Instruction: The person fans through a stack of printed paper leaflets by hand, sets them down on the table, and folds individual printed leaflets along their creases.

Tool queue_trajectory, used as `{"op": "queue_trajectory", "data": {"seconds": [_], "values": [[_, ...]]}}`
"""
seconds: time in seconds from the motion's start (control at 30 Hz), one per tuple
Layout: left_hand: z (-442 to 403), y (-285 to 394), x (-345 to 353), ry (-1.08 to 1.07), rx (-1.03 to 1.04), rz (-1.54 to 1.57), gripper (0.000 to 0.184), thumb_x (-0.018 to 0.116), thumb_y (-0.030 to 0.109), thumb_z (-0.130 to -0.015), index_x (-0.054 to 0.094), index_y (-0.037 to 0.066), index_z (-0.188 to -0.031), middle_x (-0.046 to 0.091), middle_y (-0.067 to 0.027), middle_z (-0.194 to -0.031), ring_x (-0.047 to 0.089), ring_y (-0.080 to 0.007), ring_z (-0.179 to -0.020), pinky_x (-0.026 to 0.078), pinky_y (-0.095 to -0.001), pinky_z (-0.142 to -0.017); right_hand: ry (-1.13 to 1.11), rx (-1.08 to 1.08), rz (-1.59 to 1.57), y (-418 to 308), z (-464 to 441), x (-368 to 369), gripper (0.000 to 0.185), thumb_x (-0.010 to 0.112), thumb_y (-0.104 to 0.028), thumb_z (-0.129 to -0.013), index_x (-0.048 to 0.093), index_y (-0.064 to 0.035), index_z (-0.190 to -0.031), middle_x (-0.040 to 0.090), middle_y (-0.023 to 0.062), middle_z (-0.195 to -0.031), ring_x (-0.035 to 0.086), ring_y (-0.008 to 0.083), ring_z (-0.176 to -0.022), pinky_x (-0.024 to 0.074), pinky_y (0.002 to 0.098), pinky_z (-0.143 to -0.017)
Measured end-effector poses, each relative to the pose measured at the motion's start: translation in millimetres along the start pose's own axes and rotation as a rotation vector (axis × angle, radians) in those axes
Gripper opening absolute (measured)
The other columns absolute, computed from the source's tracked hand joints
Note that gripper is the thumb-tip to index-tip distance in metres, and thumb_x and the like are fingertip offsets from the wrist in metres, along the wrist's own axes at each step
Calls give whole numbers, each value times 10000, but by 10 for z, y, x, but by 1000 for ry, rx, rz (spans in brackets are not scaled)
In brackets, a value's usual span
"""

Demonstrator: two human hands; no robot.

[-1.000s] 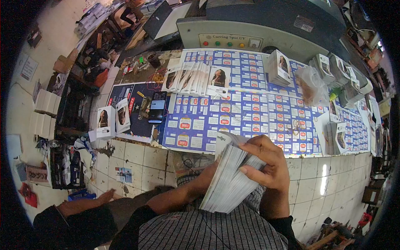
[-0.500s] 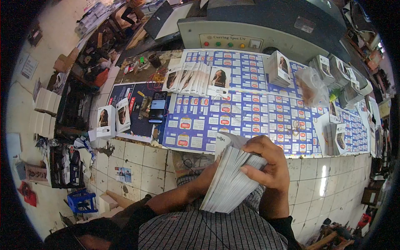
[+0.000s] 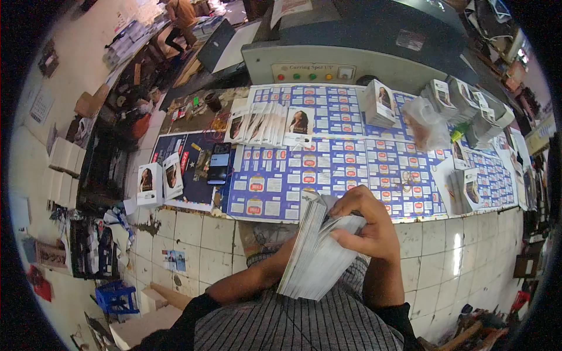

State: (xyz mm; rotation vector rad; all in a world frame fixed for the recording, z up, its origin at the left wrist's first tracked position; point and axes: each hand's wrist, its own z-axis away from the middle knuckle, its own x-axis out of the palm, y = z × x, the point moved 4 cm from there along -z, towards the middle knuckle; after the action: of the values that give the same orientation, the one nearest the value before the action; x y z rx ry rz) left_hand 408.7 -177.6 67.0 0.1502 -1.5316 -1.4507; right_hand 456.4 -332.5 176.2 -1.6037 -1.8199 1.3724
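Pinching paper stack (image 3: 319, 269) w/ R hand (image 3: 376, 231), L hand (image 3: 280, 257) mostly hidden, grip unclear; prob. part-fanned, rest tight; more piles (image 3: 379, 105) beyond hands

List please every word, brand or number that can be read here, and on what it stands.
"Curring Spot UV": on the control panel.
Too blurred to read surely: red labels on the blue sheets; printing on the fanned cards; corner mark on the held stack.
Too small: text on the phone.
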Motion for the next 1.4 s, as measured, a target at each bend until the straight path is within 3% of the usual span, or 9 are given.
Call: {"op": "queue_trajectory", "data": {"seconds": [0.13, 0.33, 0.5, 0.6, 0.73, 0.93, 1.03, 1.17, 1.4], "values": [[-32, 323, 103, -66, 189, -544, 635, 575, 388, -969, 339, 27, -1434, 573, -154, -1242, 585, -222, -1159, 493, -349, -975, -68, 21, 131, 89, -80, -2, 330, 813, -237, -683, 689, -63, -934, 652, 90, -960, 570, 249, -945, 415, 373, -837], [-397, -168, -889, 461, -1, -89, 646, 352, 565, -1009, 516, 42, -1350, 594, -132, -1249, 616, -211, -1115, 481, -328, -966, -167, 116, 616, 374, -335, 222, 522, 723, -523, -780, 717, -35, -965, 638, 137, -1096, 544, 317, -1089, 343, 446, -1014], [-451, -110, -1467, 770, 313, -216, 572, 373, 515, -1022, 520, 103, -1391, 588, -111, -1319, 595, -185, -1154, 462, -321, -971, 56, 258, 608, 1331, -264, 929, 572, 721, -511, -786, 682, 25, -983, 573, 221, -1223, 477, 407, -1183, 331, 492, -1044], [-207, 128, -1438, 864, -95, -601, 500, 388, 444, -1037, 517, 120, -1396, 600, -154, -1314, 581, -246, -1196, 432, -333, -990, 145, 368, 551, 1781, -140, 1216, 537, 697, -459, -814, 654, 44, -995, 554, 237, -1250, 461, 428, -1198, 352, 526, -1014], [-243, -259, -1935, 1159, -140, -699, 905, 504, 760, -818, 609, -51, -1206, 630, -320, -1136, 604, -377, -1139, 456, -416, -953, 187, 488, 608, 1845, -214, 1305, 386, 688, -354, -832, 626, 13, -933, 600, 239, -1118, 560, 415, -1033, 447, 488, -864], [-424, -409, -2128, 919, -49, -664, 995, 347, 815, -845, 557, -54, -1283, 581, -330, -1216, 540, -456, -1188, 430, -467, -988, 112, 818, 288, 2092, -155, 1171, 328, 655, -311, -885, 598, -7, -997, 659, 160, -866, 632, 277, -733, 478, 387, -673], [-389, -447, -2221, 1007, -207, -684, 993, 311, 809, -860, 539, -49, -1305, 558, -337, -1254, 516, -458, -1224, 413, -454, -1010, 205, 772, 133, 2290, -31, 1197, 384, 632, -369, -890, 557, 3, -952, 643, 210, -771, 653, 367, -730, 486, 422, -654], [-374, -432, -2205, 963, -210, -580, 1008, 307, 815, -857, 525, -54, -1318, 544, -335, -1282, 495, -458, -1251, 393, -443, -1035, 315, 769, -421, 2395, 88, 1223, 326, 573, -200, -961, 533, 1, -1216, 629, 93, -1098, 579, 163, -977, 460, 306, -857], [-279, -288, -2077, 1027, -276, -649, 1023, 431, 797, -834, 556, -150, -1199, 607, -328, -1180, 578, -452, -1147, 459, -455, -957, 502, 832, -883, 2538, 302, 1149, 427, 553, -160, -974, 420, -3, -1348, 585, 113, -1211, 589, 230, -1090, 494, 362, -894]]}}
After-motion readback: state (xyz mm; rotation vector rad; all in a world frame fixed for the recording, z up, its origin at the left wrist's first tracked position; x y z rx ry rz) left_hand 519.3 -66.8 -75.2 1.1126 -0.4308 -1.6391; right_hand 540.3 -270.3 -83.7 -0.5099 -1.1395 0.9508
